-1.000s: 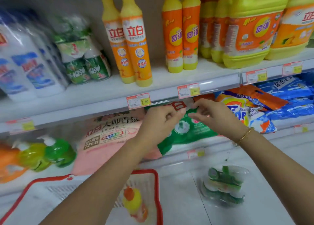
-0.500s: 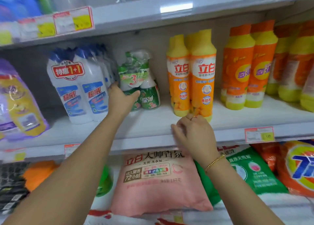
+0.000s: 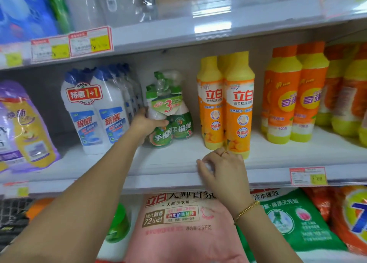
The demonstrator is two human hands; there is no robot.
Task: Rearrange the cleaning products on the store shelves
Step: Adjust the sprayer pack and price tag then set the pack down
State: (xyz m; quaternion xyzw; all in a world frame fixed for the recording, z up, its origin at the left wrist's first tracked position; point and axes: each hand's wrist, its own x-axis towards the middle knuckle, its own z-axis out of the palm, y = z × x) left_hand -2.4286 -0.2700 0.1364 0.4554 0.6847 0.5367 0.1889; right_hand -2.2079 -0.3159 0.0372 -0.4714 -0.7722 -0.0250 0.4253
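A plastic-wrapped pack of green spray bottles (image 3: pixel 174 112) stands on the middle shelf (image 3: pixel 178 163), between the white bottles and the orange ones. My left hand (image 3: pixel 147 123) is wrapped around the pack's lower left side. My right hand (image 3: pixel 222 169) rests on the shelf's front edge with curled fingers, right in front of two tall orange-yellow dish soap bottles (image 3: pixel 226 104). It holds no product.
White twin-pack cleaner bottles (image 3: pixel 95 112) stand left of the green pack, a purple-yellow pouch (image 3: pixel 23 127) further left. More orange bottles (image 3: pixel 294 96) fill the right. Below lie a pink detergent bag (image 3: pixel 178 227) and a green bag (image 3: pixel 294 219). Price tags (image 3: pixel 308 176) line the edges.
My view rose from the lower shelf to the middle one. My left hand left the green bag and has closed around the green spray pack. My right hand moved to the shelf edge.
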